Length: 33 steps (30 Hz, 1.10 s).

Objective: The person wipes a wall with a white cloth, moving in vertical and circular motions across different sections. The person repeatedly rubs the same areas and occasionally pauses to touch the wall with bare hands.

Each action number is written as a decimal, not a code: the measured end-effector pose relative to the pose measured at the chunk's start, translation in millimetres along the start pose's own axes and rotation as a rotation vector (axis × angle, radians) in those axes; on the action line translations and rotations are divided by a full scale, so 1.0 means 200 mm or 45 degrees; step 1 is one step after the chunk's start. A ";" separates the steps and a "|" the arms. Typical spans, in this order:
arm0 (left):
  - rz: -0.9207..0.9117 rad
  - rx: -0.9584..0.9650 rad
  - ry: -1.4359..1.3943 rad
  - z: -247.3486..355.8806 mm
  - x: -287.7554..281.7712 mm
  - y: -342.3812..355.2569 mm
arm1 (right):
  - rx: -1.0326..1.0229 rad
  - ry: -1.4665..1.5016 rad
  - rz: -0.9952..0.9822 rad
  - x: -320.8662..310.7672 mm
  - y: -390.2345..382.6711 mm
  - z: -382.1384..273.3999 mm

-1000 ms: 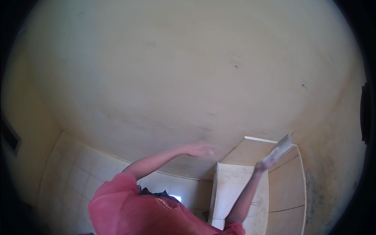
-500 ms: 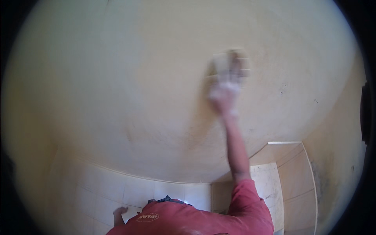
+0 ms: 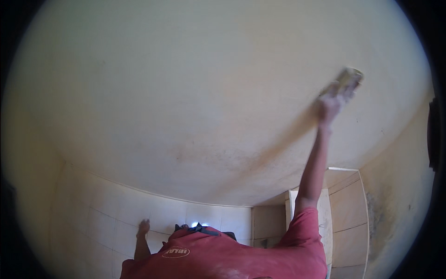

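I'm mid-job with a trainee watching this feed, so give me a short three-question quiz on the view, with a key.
1. True or false: the left hand sits lower in the picture than the right hand.
2. Multiple choice: directly behind the flat pad in this view is A) pale tiles, B) the painted wall, or C) the red shirt.
3. Fill in the blank: the person's ____ hand grips the pad.

Key: 1. True. 2. B, the painted wall. 3. Right.
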State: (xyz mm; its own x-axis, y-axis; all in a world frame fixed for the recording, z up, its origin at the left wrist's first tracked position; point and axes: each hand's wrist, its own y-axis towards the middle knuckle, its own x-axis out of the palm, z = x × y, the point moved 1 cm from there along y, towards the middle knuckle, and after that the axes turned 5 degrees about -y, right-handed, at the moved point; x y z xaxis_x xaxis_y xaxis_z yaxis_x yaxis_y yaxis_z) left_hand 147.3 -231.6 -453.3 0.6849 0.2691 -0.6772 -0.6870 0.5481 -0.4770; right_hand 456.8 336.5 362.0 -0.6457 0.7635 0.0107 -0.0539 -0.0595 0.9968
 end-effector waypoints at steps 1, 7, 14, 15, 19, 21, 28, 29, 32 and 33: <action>0.068 -0.081 -0.139 0.03 -0.07 0.00 | 0.136 0.078 0.064 0.00 0.12 0.08; 0.199 -0.119 -0.344 0.15 -0.43 -0.14 | -0.178 0.063 -0.075 -0.01 0.15 -0.44; -0.045 -0.097 -0.434 0.21 -0.35 -0.15 | -0.659 0.565 -1.049 -0.16 -1.17 -1.53; 0.082 -0.138 -0.379 0.07 -0.20 -0.16 | -0.729 0.626 -1.056 -0.14 -1.20 -1.59; -0.027 -0.397 -0.661 0.06 0.01 -0.28 | -0.688 0.648 -0.816 0.03 -0.81 -1.28; -0.151 -0.531 -0.842 0.18 0.23 -0.27 | -0.650 0.316 -0.562 0.15 -0.37 -0.93; -0.255 -0.741 -0.846 -0.14 0.37 -0.47 | -0.318 0.221 -0.244 0.15 -0.01 -0.64; -0.238 -0.717 -0.845 -0.12 0.37 -0.45 | -0.348 0.257 -0.281 0.16 -0.17 -0.71; -0.188 -0.605 -0.902 -0.01 0.40 -0.45 | -0.534 0.395 -0.637 0.06 -0.88 -0.98; -0.172 -0.551 -0.930 0.05 0.40 -0.45 | -0.607 0.479 -0.945 -0.01 -1.16 -1.04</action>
State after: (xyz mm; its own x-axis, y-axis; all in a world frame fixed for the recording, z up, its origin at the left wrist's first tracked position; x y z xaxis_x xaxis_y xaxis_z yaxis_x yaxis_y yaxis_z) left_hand 266.3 -250.5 -459.6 0.6497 0.7473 -0.1398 -0.5189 0.3015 -0.7999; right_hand 311.0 215.1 114.6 -0.5202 0.4601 -0.7196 -0.7984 0.0373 0.6010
